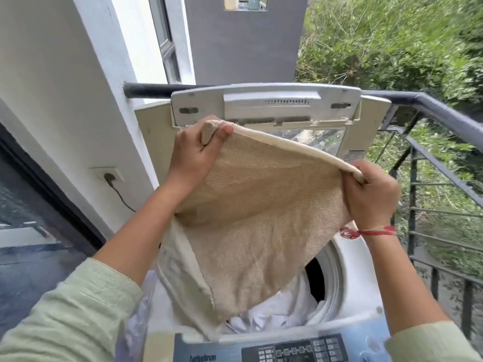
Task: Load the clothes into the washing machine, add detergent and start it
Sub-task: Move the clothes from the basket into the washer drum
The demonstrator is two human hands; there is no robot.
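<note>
Tipping beige bag (251,218) over washer drum (337,280): left hand (194,150) and right hand (371,194) each clenched on bag's hem; whites (274,312) inside, prob. more coming. Detergent, start left.

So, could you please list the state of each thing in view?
Washing machine lid: raised open.
Drum: partly loaded with white clothes.
Beige bag: upended over the drum.
Left hand: grip closed on a bag corner.
Right hand: grip closed on the other corner.
Plug: in its socket.
</note>
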